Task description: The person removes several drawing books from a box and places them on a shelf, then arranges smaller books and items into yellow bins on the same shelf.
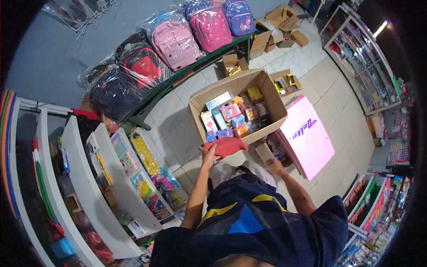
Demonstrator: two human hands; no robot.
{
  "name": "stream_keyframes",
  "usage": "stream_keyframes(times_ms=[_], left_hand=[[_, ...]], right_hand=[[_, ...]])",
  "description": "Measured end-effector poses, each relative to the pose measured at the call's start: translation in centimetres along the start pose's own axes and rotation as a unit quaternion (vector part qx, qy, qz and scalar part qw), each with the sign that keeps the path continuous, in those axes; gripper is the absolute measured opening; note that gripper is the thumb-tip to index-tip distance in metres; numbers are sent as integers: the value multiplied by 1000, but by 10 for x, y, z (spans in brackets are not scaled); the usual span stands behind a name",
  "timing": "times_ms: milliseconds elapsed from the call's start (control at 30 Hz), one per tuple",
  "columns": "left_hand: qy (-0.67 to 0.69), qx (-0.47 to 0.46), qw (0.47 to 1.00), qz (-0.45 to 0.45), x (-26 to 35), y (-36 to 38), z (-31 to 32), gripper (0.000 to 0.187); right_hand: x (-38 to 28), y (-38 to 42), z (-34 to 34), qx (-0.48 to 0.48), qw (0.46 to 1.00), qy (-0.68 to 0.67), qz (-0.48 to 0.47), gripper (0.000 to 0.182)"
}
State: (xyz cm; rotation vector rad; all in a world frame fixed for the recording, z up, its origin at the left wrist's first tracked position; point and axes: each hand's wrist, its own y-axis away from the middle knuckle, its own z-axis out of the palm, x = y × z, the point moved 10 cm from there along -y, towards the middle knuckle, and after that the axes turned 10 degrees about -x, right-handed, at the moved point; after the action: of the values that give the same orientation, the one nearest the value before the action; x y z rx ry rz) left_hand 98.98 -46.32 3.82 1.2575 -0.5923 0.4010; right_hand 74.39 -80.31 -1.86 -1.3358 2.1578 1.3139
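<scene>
My left hand [209, 155] is closed on a red cloth [226, 147], which hangs at the near side of a large open cardboard box [193, 111]. Inside that box lie several small packaged goods, among them a pink patterned box [230, 112] and a white box [219, 101]. Lower and to the right, my right hand [275, 166] is closed at the edge of a cardboard flap [265, 154]. The flap belongs to a smaller box whose contents are partly hidden. My right fingertips are small and hard to make out.
A pink board marked "Delta" [308, 135] stands right of the boxes. Plastic-wrapped backpacks [175, 43] line a green bench [167, 84] at the back. White shelves [95, 182] with goods stand at left, a glass display case [362, 60] at right. Opened cartons [284, 20] sit behind.
</scene>
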Motion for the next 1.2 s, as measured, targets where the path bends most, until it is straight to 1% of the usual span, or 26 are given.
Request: stream_keyframes(times_ms=[33,67,100,133,167,233,300,367,433,467,500,567,600,633,667,700,733,767,800,833,867,900,1000,1100,1133,1200], left_hand=[[-3,-1,1000,23,6,-2,-3,88],[-2,-2,999,40,7,2,-3,88],[2,-3,998,56,9,10,0,89],[6,-6,999,40,13,18,6,88],[-6,2,999,42,14,16,6,88],[-36,18,998,47,14,13,2,88],[-38,20,998,46,15,9,1,88],[-41,15,998,42,16,10,2,89],[-43,4,998,37,15,11,3,91],[-31,9,998,60,9,4,-1,93],[-39,23,997,60,8,4,-3,93],[-57,49,995,61,11,6,-5,93],[-23,39,996,71,19,13,2,92],[-53,74,995,41,22,19,1,91],[-124,102,986,45,10,5,-14,89],[-195,129,971,47,-4,-6,-30,87],[-195,140,969,57,1,-4,-29,85],[-194,152,967,65,9,3,-25,84],[-195,164,965,69,11,11,-25,82],[-224,185,949,122,18,8,-26,77],[-234,213,945,83,5,6,-32,74],[-244,240,938,42,17,18,-26,72],[-222,268,934,83,31,25,-18,67],[-186,270,940,92,21,25,-19,71],[-216,302,926,63,29,33,-16,70],[-215,314,924,29,27,35,-15,71]], right_hand=[[-4,2,-24,78,995,-1,59,26],[-29,11,-58,186,981,-19,44,24],[-59,28,-94,291,956,-30,31,22],[-86,41,-122,368,928,-42,28,21],[-114,52,-149,445,894,-53,21,19],[-158,55,-187,497,860,-114,-30,15],[-175,37,-216,500,861,-74,-62,16],[-207,21,-239,486,861,-91,-118,19],[-227,-7,-255,449,870,-94,-182,23],[-235,-32,-257,391,894,-104,-193,23],[-240,-56,-257,330,915,-115,-203,22],[-230,-117,-241,173,970,-35,-166,16],[-230,-137,-224,76,985,11,-157,19],[-230,-156,-206,-22,987,58,-146,21],[-228,-171,-189,-121,977,104,-140,23],[-211,-190,-167,-198,960,157,-123,27],[-180,-212,-148,-255,939,209,-99,30],[-142,-238,-129,-288,919,260,-67,33],[-108,-256,-105,-332,886,317,-63,36],[-78,-255,-101,-360,884,296,35,35],[-62,-261,-98,-369,875,303,79,36],[-51,-265,-95,-368,870,313,94,36],[-29,-278,-84,-354,864,340,111,38],[-19,-288,-74,-324,871,349,122,40],[-18,-290,-71,-315,874,349,123,41],[-18,-293,-69,-295,881,348,125,42]])
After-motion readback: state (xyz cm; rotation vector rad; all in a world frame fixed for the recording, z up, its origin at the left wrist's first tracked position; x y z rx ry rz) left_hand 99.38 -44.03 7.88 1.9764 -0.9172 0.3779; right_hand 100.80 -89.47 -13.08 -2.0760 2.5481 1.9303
